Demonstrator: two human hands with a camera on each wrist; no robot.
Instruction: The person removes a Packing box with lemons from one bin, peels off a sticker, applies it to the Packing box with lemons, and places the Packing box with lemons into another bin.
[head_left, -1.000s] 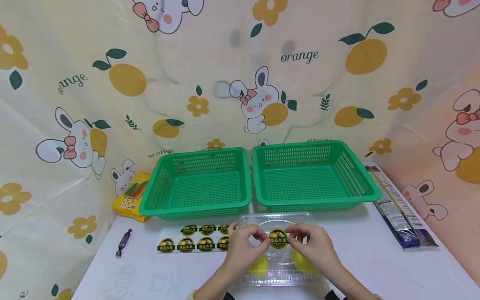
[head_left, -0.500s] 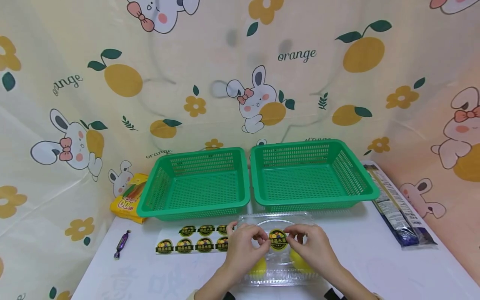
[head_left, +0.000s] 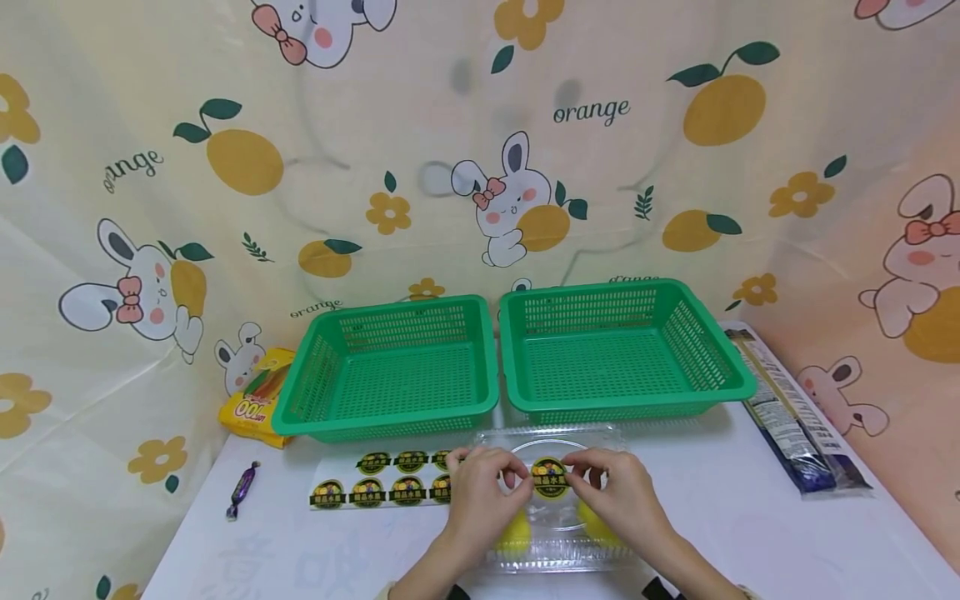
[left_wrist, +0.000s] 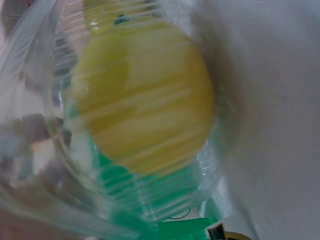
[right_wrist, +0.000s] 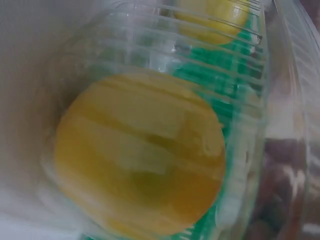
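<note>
In the head view a round black-and-gold sticker [head_left: 550, 478] is held by its edges over the lid of a clear plastic clamshell box [head_left: 558, 561]. My left hand [head_left: 482, 500] pinches the sticker's left edge, and my right hand [head_left: 621, 498] pinches its right edge. Whether the sticker touches the lid, I cannot tell. Yellow fruits show through the box, one yellow fruit [head_left: 516, 535] at lower left and another [head_left: 597, 525] at lower right. Both wrist views look through the ribbed box wall at a large yellow fruit [left_wrist: 145, 95]; no sticker is visible there.
Two green baskets [head_left: 420, 412] [head_left: 630, 407] stand behind the box. A sheet of matching stickers [head_left: 387, 482] lies left, partly behind my left hand. Farther left are a purple-wrapped candy [head_left: 243, 492] and a yellow snack bag [head_left: 261, 404]. A flat plastic packet [head_left: 798, 425] lies right.
Both hands and the sticker have shifted slightly left over the lid, still pinching it. The head view has also drifted a little. Nothing else has moved.
</note>
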